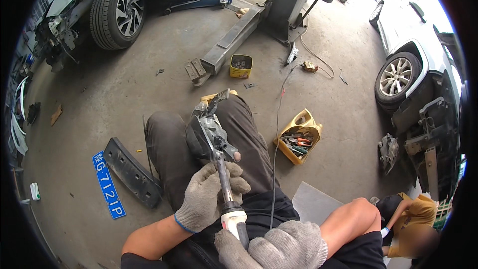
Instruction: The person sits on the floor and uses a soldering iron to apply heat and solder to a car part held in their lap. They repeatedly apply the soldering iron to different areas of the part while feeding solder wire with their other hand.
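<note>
On my lap rests a broken black plastic car part (pixel 209 129), crumpled and tilted upward. My left hand (pixel 206 197), in a grey knit glove, is closed at its lower end; a bare fingertip shows beside the part. What the other fingers press on is partly hidden. My right hand (pixel 279 246), gloved too, wraps round the white and black handle of a corded tool (pixel 225 184) with a long metal barrel, like a large soldering iron. The barrel crosses over my left glove, and its tip meets the part's lower end.
Right of my knees stands a cut yellow jug (pixel 294 157) of hand tools. A yellow tub (pixel 241 66), a lift arm (pixel 231 40) and a power cable (pixel 277 149) lie ahead. Left are a blue licence plate (pixel 108 187) and black trim (pixel 132 172). A co-worker (pixel 418 211) crouches at right.
</note>
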Demonstrator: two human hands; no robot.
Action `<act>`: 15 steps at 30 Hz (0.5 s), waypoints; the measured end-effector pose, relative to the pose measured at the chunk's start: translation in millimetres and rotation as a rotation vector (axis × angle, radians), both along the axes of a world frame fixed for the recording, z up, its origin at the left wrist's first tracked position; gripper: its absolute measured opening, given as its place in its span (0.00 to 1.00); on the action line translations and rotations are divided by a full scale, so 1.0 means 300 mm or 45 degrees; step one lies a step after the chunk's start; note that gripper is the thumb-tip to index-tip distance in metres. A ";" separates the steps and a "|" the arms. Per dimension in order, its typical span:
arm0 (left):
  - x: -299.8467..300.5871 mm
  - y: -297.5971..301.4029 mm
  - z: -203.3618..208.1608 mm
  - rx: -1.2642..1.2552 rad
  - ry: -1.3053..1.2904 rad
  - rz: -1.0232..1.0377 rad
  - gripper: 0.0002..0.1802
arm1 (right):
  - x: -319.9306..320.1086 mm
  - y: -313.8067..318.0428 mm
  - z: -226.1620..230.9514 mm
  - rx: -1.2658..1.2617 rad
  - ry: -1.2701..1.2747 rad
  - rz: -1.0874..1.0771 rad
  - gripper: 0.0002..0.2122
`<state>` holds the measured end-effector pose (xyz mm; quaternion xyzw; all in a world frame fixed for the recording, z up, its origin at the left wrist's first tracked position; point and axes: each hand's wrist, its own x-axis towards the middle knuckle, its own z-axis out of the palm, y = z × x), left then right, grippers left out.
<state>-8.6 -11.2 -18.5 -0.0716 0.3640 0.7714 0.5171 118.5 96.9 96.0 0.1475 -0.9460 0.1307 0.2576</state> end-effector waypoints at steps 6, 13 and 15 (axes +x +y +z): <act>-0.008 -0.024 -0.018 0.135 -0.018 -0.064 0.15 | -0.008 0.004 -0.005 0.016 0.039 -0.005 0.23; -0.003 -0.024 -0.038 0.169 0.002 -0.057 0.17 | -0.018 -0.008 -0.037 0.113 0.147 -0.076 0.21; -0.004 -0.024 -0.048 0.186 0.024 -0.066 0.17 | -0.022 -0.008 -0.037 0.091 0.156 -0.081 0.21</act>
